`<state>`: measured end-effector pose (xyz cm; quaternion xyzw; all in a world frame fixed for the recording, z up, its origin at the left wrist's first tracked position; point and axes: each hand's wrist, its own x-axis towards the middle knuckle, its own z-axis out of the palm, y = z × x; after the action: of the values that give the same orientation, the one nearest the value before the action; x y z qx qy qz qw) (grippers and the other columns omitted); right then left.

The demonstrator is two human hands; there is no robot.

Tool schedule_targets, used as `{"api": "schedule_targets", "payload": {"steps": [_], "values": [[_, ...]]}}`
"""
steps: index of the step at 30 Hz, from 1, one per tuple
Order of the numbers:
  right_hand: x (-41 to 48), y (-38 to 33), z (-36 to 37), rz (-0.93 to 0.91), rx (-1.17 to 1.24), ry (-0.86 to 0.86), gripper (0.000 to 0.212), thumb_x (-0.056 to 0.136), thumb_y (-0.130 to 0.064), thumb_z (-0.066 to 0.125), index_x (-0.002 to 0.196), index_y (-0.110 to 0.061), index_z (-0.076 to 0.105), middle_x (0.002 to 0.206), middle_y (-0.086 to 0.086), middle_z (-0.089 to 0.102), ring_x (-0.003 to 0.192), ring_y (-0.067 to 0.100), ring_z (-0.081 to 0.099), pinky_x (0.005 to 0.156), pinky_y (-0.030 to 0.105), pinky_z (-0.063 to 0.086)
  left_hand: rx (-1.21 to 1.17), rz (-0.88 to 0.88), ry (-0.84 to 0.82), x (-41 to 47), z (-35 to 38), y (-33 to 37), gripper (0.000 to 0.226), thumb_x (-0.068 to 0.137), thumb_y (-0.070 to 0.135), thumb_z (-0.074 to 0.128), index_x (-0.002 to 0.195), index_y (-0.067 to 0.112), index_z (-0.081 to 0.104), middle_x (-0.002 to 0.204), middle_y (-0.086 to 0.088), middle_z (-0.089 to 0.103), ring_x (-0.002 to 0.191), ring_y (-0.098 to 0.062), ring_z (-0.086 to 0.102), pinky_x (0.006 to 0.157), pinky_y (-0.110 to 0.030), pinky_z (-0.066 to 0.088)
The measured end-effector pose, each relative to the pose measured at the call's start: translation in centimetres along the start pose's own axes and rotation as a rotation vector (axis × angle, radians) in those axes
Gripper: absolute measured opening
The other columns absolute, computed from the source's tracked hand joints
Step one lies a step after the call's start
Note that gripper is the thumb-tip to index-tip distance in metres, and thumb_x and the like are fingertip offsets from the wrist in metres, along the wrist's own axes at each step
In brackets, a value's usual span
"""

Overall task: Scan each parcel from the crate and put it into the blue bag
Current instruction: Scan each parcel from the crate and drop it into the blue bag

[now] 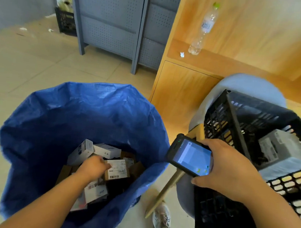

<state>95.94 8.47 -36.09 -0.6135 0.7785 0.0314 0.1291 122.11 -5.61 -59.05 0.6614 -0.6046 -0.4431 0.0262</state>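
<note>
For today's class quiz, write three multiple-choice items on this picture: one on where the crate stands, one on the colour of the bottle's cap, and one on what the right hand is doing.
1. Where does the black crate stand?
A on the floor
B on the pale chair
C on a table

2. What colour is the cap of the plastic bottle?
A red
B black
C green

3. What is the right hand doing?
A gripping the scanner
B hanging empty
C lying flat, palm up

Answers:
1 B: the chair's seat and wooden legs show under the crate.
2 C: the cap at the bottle's top is light green.
3 A: fingers and thumb curl round the scanner's end.
</note>
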Motion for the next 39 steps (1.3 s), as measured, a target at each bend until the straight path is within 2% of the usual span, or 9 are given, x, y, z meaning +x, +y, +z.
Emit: {"api": "schedule_targets", "payload": {"steps": [4, 10, 12, 16, 23, 28, 30, 35, 39], "values": [[-4.3, 1.9, -1.9, 0.012, 0.044, 0.088, 0.088, 0.059, -0.051, 0.082, 0.133, -0.029, 0.038, 0.120, -0.011, 0.046, 0.102, 0.012, 0.050, 0.083, 0.029, 0.049, -0.016, 0.155, 0.041, -4.8, -1.1, 3.6, 0.032, 0.091, 0.036, 0.061, 0.095, 0.004, 0.066, 0.092, -0.009, 0.067, 0.088, -0.022, 0.061, 0.079, -0.034, 0.047], [-10.7, 7.5, -3.1, 0.104, 0.131, 0.200, 0.095, 0.062, -0.051, 0.082, 0.139, -0.030, 0.032, 0.124, -0.010, 0.045, 0.103, 0.013, 0.051, 0.083, 0.030, 0.050, -0.017, 0.388, 0.077, -11.3, -1.0, 10.9, 0.020, 0.087, 0.042, 0.065, 0.089, 0.022, 0.067, 0.095, 0.008, 0.066, 0.093, -0.010, 0.061, 0.085, -0.032, 0.051], [-12.5, 9.9, -3.0, 0.152, 0.152, 0.230, 0.093, 0.061, -0.051, 0.083, 0.138, -0.031, 0.033, 0.116, -0.009, 0.046, 0.098, 0.013, 0.051, 0.079, 0.028, 0.049, -0.022, 0.480, 0.063, -13.5, -0.1, 13.9, 0.018, 0.087, 0.040, 0.066, 0.087, 0.023, 0.067, 0.093, 0.010, 0.066, 0.091, -0.006, 0.061, 0.081, -0.027, 0.049], [-15.4, 15.5, -2.4, 0.274, 0.215, 0.263, 0.094, 0.061, -0.052, 0.083, 0.138, -0.026, 0.036, 0.124, -0.008, 0.048, 0.106, 0.014, 0.052, 0.085, 0.031, 0.050, -0.017, 0.644, 0.028, -17.1, 3.2, 20.0, 0.014, 0.086, 0.041, 0.066, 0.091, 0.028, 0.067, 0.093, 0.011, 0.066, 0.091, -0.002, 0.060, 0.074, -0.018, 0.043], [-16.8, 25.5, -0.8, 0.503, 0.266, 0.345, 0.099, 0.061, -0.054, 0.081, 0.142, -0.024, 0.034, 0.133, -0.006, 0.047, 0.114, 0.018, 0.052, 0.088, 0.035, 0.049, -0.027, 0.814, -0.074, -20.0, 12.1, 30.1, 0.011, 0.087, 0.040, 0.065, 0.091, 0.031, 0.068, 0.089, 0.012, 0.069, 0.087, -0.002, 0.062, 0.076, -0.020, 0.048], [-14.7, 31.8, 0.1, 0.648, 0.315, 0.461, 0.083, 0.057, -0.055, 0.079, 0.127, -0.023, 0.047, 0.108, -0.005, 0.052, 0.095, 0.020, 0.055, 0.078, 0.038, 0.051, 0.024, 0.841, -0.140, -18.1, 18.5, 36.2, 0.014, 0.084, 0.046, 0.065, 0.088, 0.033, 0.069, 0.087, 0.013, 0.067, 0.083, -0.001, 0.062, 0.072, -0.021, 0.047], [-13.5, 33.7, 0.2, 0.697, 0.319, 0.503, 0.081, 0.058, -0.053, 0.078, 0.126, -0.022, 0.047, 0.109, -0.004, 0.052, 0.095, 0.021, 0.054, 0.077, 0.037, 0.051, 0.067, 0.839, -0.160, -16.8, 20.8, 38.4, 0.015, 0.087, 0.042, 0.065, 0.094, 0.029, 0.069, 0.091, 0.013, 0.065, 0.085, 0.002, 0.058, 0.069, -0.015, 0.042], [-10.0, 37.1, 0.4, 0.747, 0.357, 0.606, 0.077, 0.060, -0.048, 0.079, 0.124, -0.021, 0.047, 0.111, -0.004, 0.052, 0.095, 0.021, 0.053, 0.077, 0.037, 0.050, 0.196, 0.829, -0.164, -12.8, 25.4, 43.6, 0.038, 0.088, 0.036, 0.065, 0.123, 0.025, 0.055, 0.117, 0.008, 0.058, 0.105, -0.007, 0.055, 0.085, -0.021, 0.045], [-7.9, 38.5, 0.7, 0.751, 0.382, 0.627, 0.078, 0.061, -0.044, 0.081, 0.127, -0.020, 0.047, 0.116, -0.004, 0.052, 0.100, 0.021, 0.052, 0.078, 0.036, 0.049, 0.415, 0.913, -0.077, -8.9, 28.2, 47.5, 0.088, 0.075, 0.047, 0.076, 0.146, 0.027, 0.029, 0.147, -0.002, 0.032, 0.133, -0.023, 0.035, 0.108, -0.037, 0.035]]}}
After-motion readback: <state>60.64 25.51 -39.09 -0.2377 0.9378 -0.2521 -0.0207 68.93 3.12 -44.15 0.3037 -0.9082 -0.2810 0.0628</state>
